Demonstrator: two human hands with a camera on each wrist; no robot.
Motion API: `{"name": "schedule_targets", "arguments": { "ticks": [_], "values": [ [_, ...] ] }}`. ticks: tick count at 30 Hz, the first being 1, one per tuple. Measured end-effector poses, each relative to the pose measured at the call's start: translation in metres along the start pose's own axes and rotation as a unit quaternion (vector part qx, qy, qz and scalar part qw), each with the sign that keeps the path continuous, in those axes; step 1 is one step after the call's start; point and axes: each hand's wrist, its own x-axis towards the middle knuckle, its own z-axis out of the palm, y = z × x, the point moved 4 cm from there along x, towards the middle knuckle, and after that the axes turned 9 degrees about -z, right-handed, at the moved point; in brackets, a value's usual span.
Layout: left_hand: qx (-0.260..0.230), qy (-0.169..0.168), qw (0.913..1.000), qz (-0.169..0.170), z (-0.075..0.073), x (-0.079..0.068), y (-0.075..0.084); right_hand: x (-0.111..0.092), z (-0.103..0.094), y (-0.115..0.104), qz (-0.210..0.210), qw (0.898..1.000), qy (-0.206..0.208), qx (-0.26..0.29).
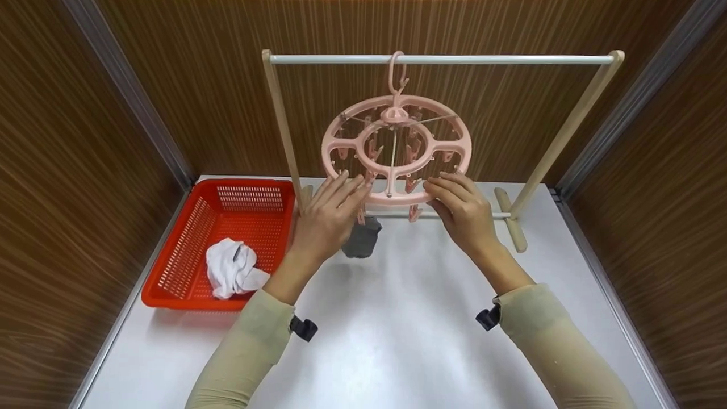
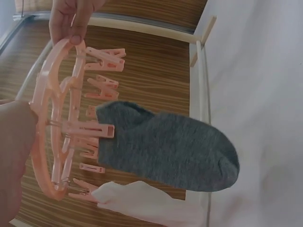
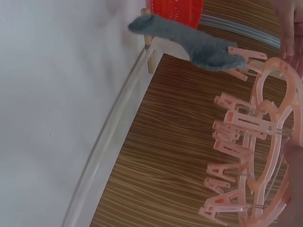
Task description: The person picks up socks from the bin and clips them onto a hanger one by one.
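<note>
A round pink clip hanger (image 1: 396, 199) hangs by its hook from the rod, with several pink clips dangling beneath. My left hand (image 1: 326, 218) holds the near-left part of its rim, fingers over the top. On the near-right part, my right hand (image 1: 467, 211) grips the rim; the left wrist view shows that hand's (image 2: 71, 21) thumb and fingers around it. A grey sock (image 2: 165, 146) is clipped below the rim by my left hand. Farther round hangs a white sock (image 2: 147, 203), also from a clip; in the head view it is hidden.
The drying rack has a white rod (image 1: 511, 59) on wooden posts (image 1: 562, 136). At the left stands a red basket (image 1: 170, 261) with crumpled white cloth (image 1: 232, 270) inside. Wood-grain panels (image 1: 68, 187) enclose the white table (image 1: 392, 341) at the back and sides.
</note>
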Motion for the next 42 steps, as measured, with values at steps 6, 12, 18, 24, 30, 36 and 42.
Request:
{"name": "schedule_targets", "arguments": {
  "ticks": [6, 12, 18, 24, 30, 36, 42],
  "values": [
    [-0.025, -0.004, 0.9994, 0.023, 0.002, 0.002, 0.018, 0.001, 0.003, -0.005, 0.005, 1.000, 0.003, -0.019],
    [-0.024, 0.007, 0.9986, 0.046, 0.010, 0.008, 0.029, 0.004, 0.006, -0.009, 0.015, 1.000, 0.004, -0.028],
    [-0.005, 0.007, 0.9986, 0.052, 0.017, 0.015, 0.034, 0.006, 0.010, -0.014, 0.038, 0.999, 0.027, -0.015],
    [0.013, 0.008, 0.9985, 0.053, 0.020, 0.021, 0.033, 0.010, 0.011, -0.022, 0.041, 0.998, 0.035, -0.013],
    [0.011, 0.016, 0.9979, 0.062, 0.019, 0.023, 0.031, 0.010, 0.012, -0.024, 0.043, 0.998, 0.036, -0.014],
    [0.009, 0.012, 0.9978, 0.064, 0.017, 0.023, 0.031, 0.009, 0.009, -0.026, 0.040, 0.998, 0.040, -0.002],
    [0.001, 0.022, 0.9984, 0.052, 0.012, 0.024, 0.028, 0.003, 0.000, -0.036, 0.008, 0.995, 0.097, 0.020]
  ]
}}
